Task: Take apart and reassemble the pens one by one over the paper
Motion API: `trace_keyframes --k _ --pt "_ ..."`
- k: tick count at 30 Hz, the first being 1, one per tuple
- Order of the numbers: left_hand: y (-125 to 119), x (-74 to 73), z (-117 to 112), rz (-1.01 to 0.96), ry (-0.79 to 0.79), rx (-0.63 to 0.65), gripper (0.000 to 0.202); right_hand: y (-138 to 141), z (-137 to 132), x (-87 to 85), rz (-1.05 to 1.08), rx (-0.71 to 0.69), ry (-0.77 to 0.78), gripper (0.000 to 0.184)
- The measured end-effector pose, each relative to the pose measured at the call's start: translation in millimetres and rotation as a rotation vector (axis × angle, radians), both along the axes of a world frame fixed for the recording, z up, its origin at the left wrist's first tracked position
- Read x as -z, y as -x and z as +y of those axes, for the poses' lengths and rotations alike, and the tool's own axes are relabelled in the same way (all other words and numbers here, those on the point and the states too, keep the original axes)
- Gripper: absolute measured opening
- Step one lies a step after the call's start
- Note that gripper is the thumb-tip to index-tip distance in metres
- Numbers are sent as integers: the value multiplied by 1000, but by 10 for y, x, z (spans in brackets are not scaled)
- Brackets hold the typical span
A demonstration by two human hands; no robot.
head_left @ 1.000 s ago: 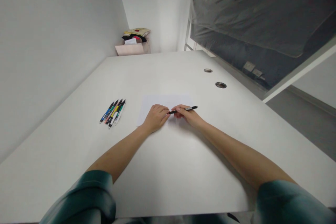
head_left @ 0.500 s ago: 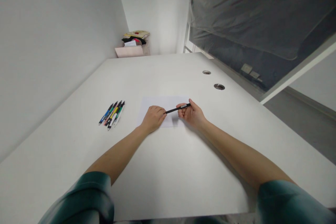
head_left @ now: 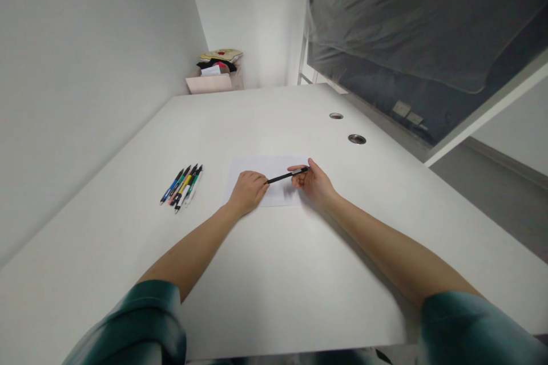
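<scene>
A black pen (head_left: pixel 281 177) is held slanting between my two hands, its right end higher. My left hand (head_left: pixel 247 191) is closed, its fingertips pinching the pen's lower left end. At the upper right end, the thumb and fingers of my right hand (head_left: pixel 314 182) close around the pen, palm turned partly up. Beneath them a white sheet of paper (head_left: pixel 244 163) lies flat on the white table (head_left: pixel 265 274). My left hand covers part of the sheet.
Several pens (head_left: pixel 182 187) of different colours lie in a bunch left of the paper. Two round metal-rimmed holes (head_left: pixel 357 139) are set in the table at right. A pink box (head_left: pixel 209 84) with folded cloth stands beyond the far edge. A wall runs along the left.
Both hands keep their hold on the pen and have barely moved. The whole view has shifted very slightly.
</scene>
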State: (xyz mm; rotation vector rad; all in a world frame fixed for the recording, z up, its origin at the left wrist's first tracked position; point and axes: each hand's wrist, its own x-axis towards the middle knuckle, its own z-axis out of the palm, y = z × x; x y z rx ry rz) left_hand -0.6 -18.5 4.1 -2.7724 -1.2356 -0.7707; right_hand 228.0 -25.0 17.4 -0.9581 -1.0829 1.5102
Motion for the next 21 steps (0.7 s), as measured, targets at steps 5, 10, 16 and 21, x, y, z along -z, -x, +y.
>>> trace_keyframes --k 5,10,16,21 --pt "59 3 34 -38 -9 -74 26 -100 89 94 -60 198 -55 46" --pt "88 56 84 -94 6 -127 27 -140 101 129 -243 239 -189 21" --pt "103 87 130 -240 69 -96 35 -174 107 191 -334 191 -264 23" --pt "112 67 141 -364 157 -50 32 -206 108 226 -357 186 -272 24"
